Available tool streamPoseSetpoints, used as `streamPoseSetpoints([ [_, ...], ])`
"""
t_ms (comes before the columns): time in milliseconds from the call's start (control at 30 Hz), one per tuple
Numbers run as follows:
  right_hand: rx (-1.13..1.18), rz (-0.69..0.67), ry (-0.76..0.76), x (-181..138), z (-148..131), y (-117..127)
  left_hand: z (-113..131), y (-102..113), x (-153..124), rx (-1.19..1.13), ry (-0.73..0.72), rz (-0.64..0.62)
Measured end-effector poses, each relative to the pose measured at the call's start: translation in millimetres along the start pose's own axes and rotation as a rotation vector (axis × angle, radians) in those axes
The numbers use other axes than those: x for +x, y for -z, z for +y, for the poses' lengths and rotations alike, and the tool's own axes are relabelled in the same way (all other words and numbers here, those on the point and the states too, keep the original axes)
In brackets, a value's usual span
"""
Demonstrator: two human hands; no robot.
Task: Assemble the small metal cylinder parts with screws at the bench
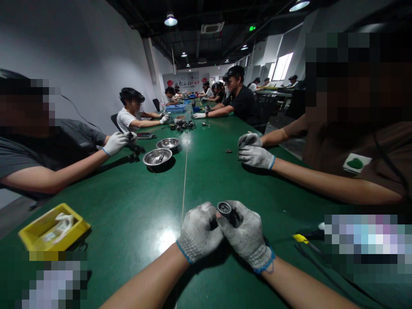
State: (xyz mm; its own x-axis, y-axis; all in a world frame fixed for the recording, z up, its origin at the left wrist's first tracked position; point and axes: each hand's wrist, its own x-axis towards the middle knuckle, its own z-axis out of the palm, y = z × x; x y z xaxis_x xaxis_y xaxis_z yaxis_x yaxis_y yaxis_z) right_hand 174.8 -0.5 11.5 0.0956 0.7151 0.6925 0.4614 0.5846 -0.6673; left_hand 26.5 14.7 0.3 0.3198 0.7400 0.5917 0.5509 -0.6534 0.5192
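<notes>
Both forearms reach in from the lower edge and converge, the left one slanting up to the right, the right one up to the left, so that the hands meet over the green surface [209, 182]. The right hand [247, 231], in a grey-white glove with a blue cuff, grips a small round metal part [224, 208] between thumb and curled fingers, its open end tipped up toward the camera. The left hand [198, 231], gloved alike, is bent inward with its fingers folded and their tips close beside the part's left edge; whether they touch it or pinch something small, I cannot tell. Well apart to the left sits a yellow bin [76, 236]; farther forward stands a metal bowl [148, 163]. Ahead on the right, a co-worker's gloved hands [255, 156] are held close together.
</notes>
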Motion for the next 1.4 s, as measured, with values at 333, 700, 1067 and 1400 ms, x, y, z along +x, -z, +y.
streamPoseSetpoints([
  [333,0.007,-0.002,0.001,0.2,0.0,0.2,-2.8,-1.0,-1.4,-0.011,-0.001,-0.003],
  [700,0.033,0.012,-0.020,-1.2,1.8,0.4,7.0,10.5,1.7,-0.084,-0.047,-0.096],
  [1067,0.032,0.009,0.015,-0.9,0.8,1.0,3.0,6.6,-0.3,-0.048,-0.020,-0.082],
  [1400,0.020,0.010,0.033,0.6,-0.6,1.5,2.9,3.0,0.4,-0.022,-0.030,-0.034],
])
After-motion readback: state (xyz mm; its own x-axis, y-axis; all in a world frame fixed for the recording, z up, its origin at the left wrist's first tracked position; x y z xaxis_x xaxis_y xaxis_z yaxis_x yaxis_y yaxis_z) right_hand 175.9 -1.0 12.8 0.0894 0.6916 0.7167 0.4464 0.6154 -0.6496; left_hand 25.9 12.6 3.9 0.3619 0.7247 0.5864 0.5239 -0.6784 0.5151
